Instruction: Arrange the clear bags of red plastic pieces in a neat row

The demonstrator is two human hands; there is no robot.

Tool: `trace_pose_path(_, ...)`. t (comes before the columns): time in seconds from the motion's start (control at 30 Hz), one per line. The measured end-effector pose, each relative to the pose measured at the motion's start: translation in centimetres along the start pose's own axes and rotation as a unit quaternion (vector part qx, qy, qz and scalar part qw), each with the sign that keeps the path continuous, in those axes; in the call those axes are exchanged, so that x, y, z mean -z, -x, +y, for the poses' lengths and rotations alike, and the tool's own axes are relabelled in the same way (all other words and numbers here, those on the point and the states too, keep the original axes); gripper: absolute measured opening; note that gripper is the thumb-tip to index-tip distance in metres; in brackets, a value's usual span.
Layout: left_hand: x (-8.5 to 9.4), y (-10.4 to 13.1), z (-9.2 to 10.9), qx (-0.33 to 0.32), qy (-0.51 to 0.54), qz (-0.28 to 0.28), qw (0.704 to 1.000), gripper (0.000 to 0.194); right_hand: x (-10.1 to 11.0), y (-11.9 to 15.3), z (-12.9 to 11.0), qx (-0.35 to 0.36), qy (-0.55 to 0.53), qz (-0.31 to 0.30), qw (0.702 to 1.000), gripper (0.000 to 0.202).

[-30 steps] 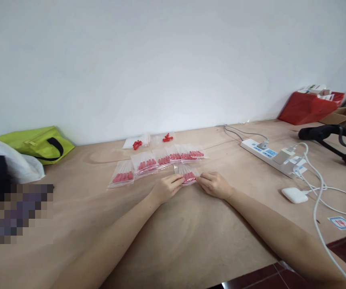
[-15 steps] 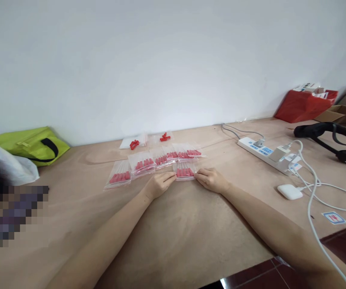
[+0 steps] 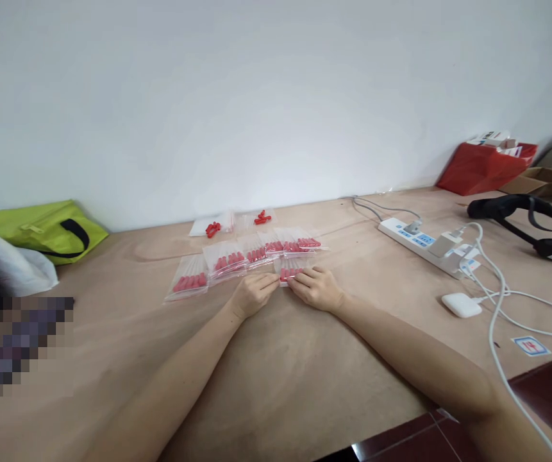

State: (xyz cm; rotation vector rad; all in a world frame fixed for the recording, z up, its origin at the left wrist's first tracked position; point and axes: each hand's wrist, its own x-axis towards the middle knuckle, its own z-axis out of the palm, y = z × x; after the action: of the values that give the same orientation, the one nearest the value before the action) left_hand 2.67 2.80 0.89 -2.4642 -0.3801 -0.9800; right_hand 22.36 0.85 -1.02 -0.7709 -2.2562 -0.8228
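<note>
left hand (image 3: 251,294) and right hand (image 3: 315,289) pinch small clear plastic bag of red pieces (image 3: 289,272) | bag mostly hidden by fingers | contents indistinct

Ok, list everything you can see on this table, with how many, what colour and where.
held bag: one, clear with red pieces, table centre, pinched between both hands
bag row: about five, clear with red pieces, overlapping, just behind the hands
far bags: two, clear with a few red pieces, near the wall
green bag: one, lime with black handle, far left
white bag: one, left edge
power strip: one, white, right of centre, chargers plugged in
white case: one, cabled, right
black headset: one, far right
red bag: one, right by the wall
cardboard box: one, brown, far right
left hand: on the held bag
right hand: on the held bag
</note>
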Motion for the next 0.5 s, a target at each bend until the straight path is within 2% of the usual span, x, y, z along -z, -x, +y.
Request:
trace_pose_path(0.23, 0.0, 0.2, 0.0, 0.008, 0.0, -0.014, 1.0, 0.016, -0.6, -1.0, -0.5, -0.007, -0.012, 0.03, 0.999, 0.016)
trace_pose_path(0.5, 0.1, 0.4, 0.1, 0.031, 0.007, -0.007, 0.999, 0.016, -0.6, -1.3, -0.6, -0.015, 0.011, 0.002, 1.0, 0.02)
